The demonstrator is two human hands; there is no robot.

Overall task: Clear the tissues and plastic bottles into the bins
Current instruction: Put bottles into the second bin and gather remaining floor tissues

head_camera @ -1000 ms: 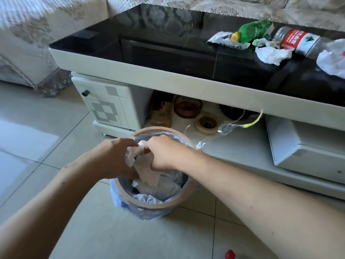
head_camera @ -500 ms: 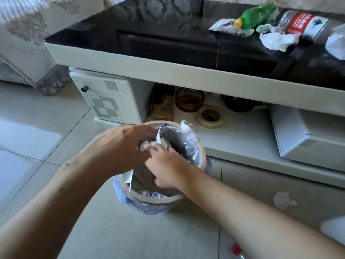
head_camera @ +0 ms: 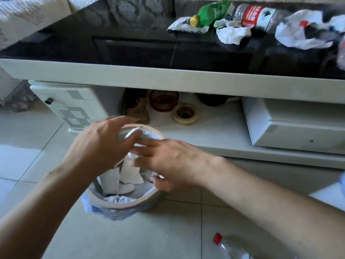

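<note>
A round bin [head_camera: 119,205] with a plastic liner stands on the floor in front of the coffee table. White tissues [head_camera: 128,174] lie inside it. My left hand [head_camera: 104,146] and my right hand [head_camera: 171,161] hover just over the bin's mouth, fingers spread, holding nothing. On the black tabletop lie a green bottle [head_camera: 212,12], a clear bottle with a red label [head_camera: 255,14], a crumpled tissue [head_camera: 231,34], a silver wrapper [head_camera: 186,27] and a larger white crumpled piece [head_camera: 302,34]. A clear bottle with a red cap [head_camera: 229,249] lies on the floor at lower right.
The coffee table's white edge [head_camera: 168,77] juts out above the bin. Its lower shelf holds a brown glass ashtray [head_camera: 164,100] and a tape roll [head_camera: 184,114], between a left drawer [head_camera: 71,105] and a right drawer [head_camera: 291,124]. A sofa [head_camera: 28,15] stands at upper left.
Both hands have opened and lifted from inside the bin; the tissue they held now lies in it. The view has shifted closer to the table.
</note>
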